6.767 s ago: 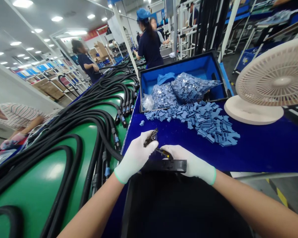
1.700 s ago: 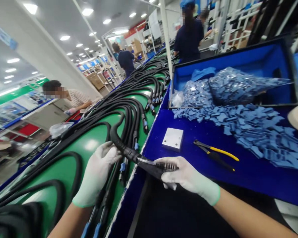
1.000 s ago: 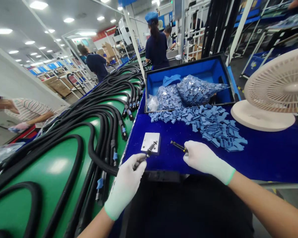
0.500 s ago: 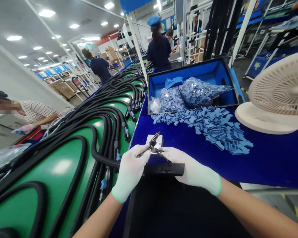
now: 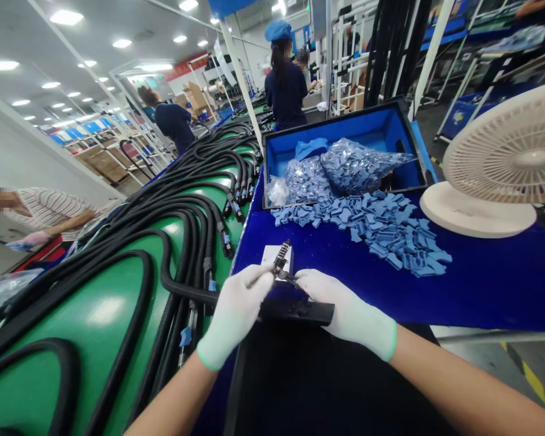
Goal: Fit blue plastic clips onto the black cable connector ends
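Note:
White gloves cover both hands. My left hand [image 5: 241, 309] pinches a dark fitting with a ribbed, spring-like tip [image 5: 281, 257], which points up and away over a white block [image 5: 271, 254] on the blue table. My right hand [image 5: 340, 306] has its fingertips closed on a thin dark piece joined to the fitting's lower end. Below the fingers lies a black bar [image 5: 315, 313], its right end against my right palm. A black hose [image 5: 186, 292] runs in from the left to my left hand.
Loose blue clips [image 5: 390, 233] lie before a blue bin [image 5: 358, 124] holding bagged clips. A beige fan [image 5: 476, 212] stands right. Black hoses [image 5: 200, 242] cover the green surface [image 5: 104, 309] at left. Several people work farther off.
The whole view has shifted slightly, so the bin, fan and clips appear a little further left. Both hands keep nearly the same grip on the fitting.

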Demonstrator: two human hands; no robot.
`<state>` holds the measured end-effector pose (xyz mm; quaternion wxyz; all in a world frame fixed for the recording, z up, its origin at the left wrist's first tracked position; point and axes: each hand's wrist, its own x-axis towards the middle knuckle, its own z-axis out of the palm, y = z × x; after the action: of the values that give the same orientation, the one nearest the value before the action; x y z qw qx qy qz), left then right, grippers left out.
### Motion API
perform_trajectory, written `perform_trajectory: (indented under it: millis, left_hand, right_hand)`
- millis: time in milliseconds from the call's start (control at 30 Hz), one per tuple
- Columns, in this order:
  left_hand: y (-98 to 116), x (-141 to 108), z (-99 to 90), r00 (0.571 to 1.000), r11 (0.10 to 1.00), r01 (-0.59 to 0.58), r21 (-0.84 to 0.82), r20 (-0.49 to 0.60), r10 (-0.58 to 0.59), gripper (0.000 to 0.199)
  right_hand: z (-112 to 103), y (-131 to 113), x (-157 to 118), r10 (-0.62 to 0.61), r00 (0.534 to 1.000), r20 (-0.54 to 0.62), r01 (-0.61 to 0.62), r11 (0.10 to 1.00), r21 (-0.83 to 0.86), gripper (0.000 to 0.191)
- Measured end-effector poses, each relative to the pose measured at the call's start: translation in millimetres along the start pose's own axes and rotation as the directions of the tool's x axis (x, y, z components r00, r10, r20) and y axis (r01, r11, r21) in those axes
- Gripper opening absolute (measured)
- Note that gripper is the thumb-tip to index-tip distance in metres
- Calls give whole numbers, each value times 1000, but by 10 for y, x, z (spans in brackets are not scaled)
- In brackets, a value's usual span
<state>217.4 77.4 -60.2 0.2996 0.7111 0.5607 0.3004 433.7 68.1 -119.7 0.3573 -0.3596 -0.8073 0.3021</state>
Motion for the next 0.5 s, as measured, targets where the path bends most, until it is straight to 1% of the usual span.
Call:
perform_trajectory:
  millis: [33,67,133,167,200,267,333,400,500]
  left_hand:
    - [21,84,-45,997,997,14,-70,74,-9,37]
    - [37,173,-80,988,990,13,-137,153,8,40]
    - [58,338,-112,956,969,19,-247,289,55,43]
    - [62,401,-108,943,958,41,-284,328,57,43]
    - [63,446,-94,940,949,69,-309,339,42,41]
    - [64,488,-52,953,942,105,-318,302,-4,39]
    - [68,482,-12,969,958,96,-269,244,-29,36]
    - [77,461,18,979,977,83,-198,199,-43,34]
    - [90,439,57,992,989,58,-133,118,-42,31]
  right_hand:
    - [11,12,-2,22,1000,3,-22,1000,-19,8]
    - [16,15,-1,50,999,5,-50,998,-36,6]
    - [8,-1,4,119,993,-3,-119,992,-49,7]
    - [-3,-17,9,156,988,-15,-157,987,-35,8]
    - [-18,-33,16,194,981,-32,-194,981,-9,8]
    - [-41,-46,32,251,967,-44,-248,967,64,13]
    - [-35,-12,54,274,962,-24,-270,957,102,17]
    - [14,69,81,283,959,-17,-280,956,83,14]
    - [126,197,120,277,959,-60,-278,961,6,15]
